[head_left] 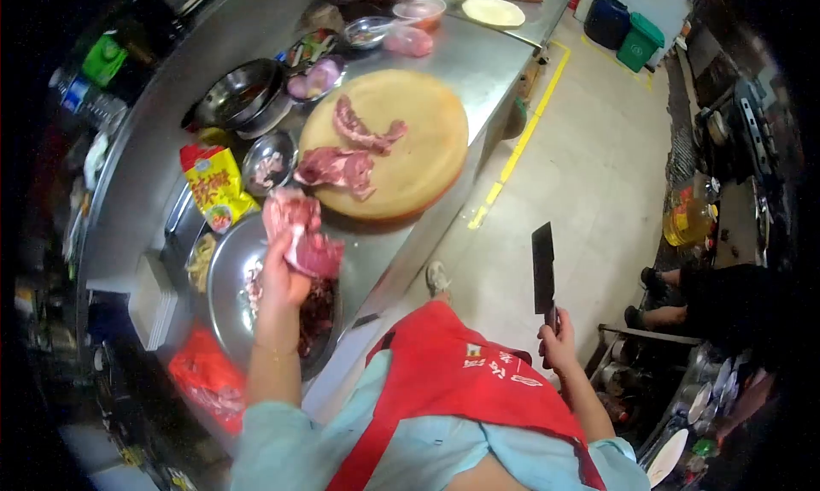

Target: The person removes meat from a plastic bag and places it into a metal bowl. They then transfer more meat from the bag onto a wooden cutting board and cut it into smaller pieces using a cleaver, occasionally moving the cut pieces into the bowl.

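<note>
My left hand point(286, 273) grips a piece of raw meat point(309, 243), red with a pale fatty part. It is held above a large metal bowl point(224, 273) that contains more cut meat. In my right hand point(559, 346) is a cleaver point(543, 269), its dark blade pointing up and away from me over the floor. Two pieces of raw meat lie on the round wooden cutting board point(427, 141): a long strip point(363, 130) and a wider slab point(337, 168) near the board's left edge.
Left of the board are a small metal bowl point(249, 173) with meat bits, a yellow packet point(218, 188) and a dark pan point(239, 96). Onions point(318, 79) sit behind. A red plastic bag point(205, 376) lies at lower left. Someone's legs point(662, 307) show at right.
</note>
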The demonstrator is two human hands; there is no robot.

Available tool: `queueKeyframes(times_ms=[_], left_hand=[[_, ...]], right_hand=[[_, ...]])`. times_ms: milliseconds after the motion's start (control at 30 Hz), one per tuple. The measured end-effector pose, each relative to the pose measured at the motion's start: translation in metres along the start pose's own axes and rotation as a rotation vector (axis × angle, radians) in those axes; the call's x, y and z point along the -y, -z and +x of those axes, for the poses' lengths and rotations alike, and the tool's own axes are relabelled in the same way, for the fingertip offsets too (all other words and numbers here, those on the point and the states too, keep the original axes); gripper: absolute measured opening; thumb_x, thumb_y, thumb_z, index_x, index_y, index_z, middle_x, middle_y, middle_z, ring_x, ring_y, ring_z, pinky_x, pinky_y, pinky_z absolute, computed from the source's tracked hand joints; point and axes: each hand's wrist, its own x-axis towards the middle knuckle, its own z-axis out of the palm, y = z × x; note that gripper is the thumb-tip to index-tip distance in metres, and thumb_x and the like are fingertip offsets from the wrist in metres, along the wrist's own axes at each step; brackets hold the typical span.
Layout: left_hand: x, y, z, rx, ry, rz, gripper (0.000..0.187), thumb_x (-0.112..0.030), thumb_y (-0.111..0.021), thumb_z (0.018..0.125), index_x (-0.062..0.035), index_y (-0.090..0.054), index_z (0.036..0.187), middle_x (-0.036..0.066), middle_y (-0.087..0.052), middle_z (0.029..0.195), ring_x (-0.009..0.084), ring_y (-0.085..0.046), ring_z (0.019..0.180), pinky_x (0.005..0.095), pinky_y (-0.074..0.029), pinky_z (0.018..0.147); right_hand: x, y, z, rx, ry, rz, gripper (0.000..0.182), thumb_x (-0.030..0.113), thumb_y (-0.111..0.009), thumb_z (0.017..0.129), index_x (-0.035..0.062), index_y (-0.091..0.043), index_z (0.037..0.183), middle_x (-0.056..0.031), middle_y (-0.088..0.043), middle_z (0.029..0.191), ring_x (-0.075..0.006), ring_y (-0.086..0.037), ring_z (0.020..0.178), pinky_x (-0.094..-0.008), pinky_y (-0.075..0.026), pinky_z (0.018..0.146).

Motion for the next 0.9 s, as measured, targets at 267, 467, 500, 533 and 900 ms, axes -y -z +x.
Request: queueKeyframes(times_ms=[267, 467, 500, 533, 900], left_hand=[[0.032, -0.050, 0.281, 0.202, -0.451, 0.785, 0.061, -0.012, -0.070, 0.087, -0.0066, -0.045, 0.142, 0.009, -0.064, 0.120, 0.0147, -0.061, 0.107, 0.0291, -0.050, 0.091], [0.085, -0.053, 0.317, 0.354, -0.407, 2.082, 0.043, -0.026, -0.071, 0.075, -0.0090, -0.062, 0.113, 0.012, -0.065, 0.093, 0.0310, -0.063, 0.088, 0.0428, -0.046, 0.078], [0.092, -0.052, 0.311, 0.416, -0.281, 2.127, 0.041, -0.028, -0.071, 0.073, -0.0098, -0.063, 0.109, 0.011, -0.065, 0.088, 0.0307, -0.062, 0.086, 0.0434, -0.045, 0.076], [0.098, -0.052, 0.304, 0.401, -0.312, 2.138, 0.039, -0.029, -0.071, 0.072, -0.0102, -0.063, 0.106, 0.011, -0.064, 0.086, 0.0300, -0.061, 0.085, 0.0431, -0.044, 0.076], [0.149, -0.080, 0.289, -0.439, -0.290, 0.809, 0.016, -0.005, -0.067, 0.088, -0.0060, -0.053, 0.095, 0.003, -0.063, 0.086, 0.0135, -0.064, 0.087, 0.0271, -0.051, 0.075]], right_hand=[[0.132, -0.006, 0.093, -0.075, 0.025, -0.019, 0.054, 0.005, -0.053, 0.090, 0.0071, -0.036, 0.141, -0.0061, -0.056, 0.082, -0.0105, -0.051, 0.052, -0.0263, -0.043, 0.044], [0.216, -0.028, 0.161, -0.086, 0.044, 0.019, 0.048, 0.003, -0.054, 0.089, 0.0068, -0.040, 0.135, -0.0030, -0.053, 0.079, -0.0092, -0.048, 0.052, -0.0237, -0.039, 0.045], [0.223, -0.025, 0.172, -0.055, 0.066, 0.013, 0.048, 0.003, -0.054, 0.089, 0.0071, -0.040, 0.135, -0.0033, -0.054, 0.081, -0.0087, -0.048, 0.053, -0.0229, -0.039, 0.047], [0.229, -0.022, 0.182, -0.034, 0.078, 0.009, 0.048, 0.003, -0.053, 0.089, 0.0069, -0.040, 0.135, -0.0033, -0.054, 0.081, -0.0085, -0.047, 0.054, -0.0226, -0.039, 0.048], [0.318, 0.028, 0.388, 0.490, 0.460, -0.329, 0.032, -0.003, -0.049, 0.086, 0.0016, -0.045, 0.117, -0.0041, -0.054, 0.085, -0.0083, -0.051, 0.072, -0.0249, -0.044, 0.063]])
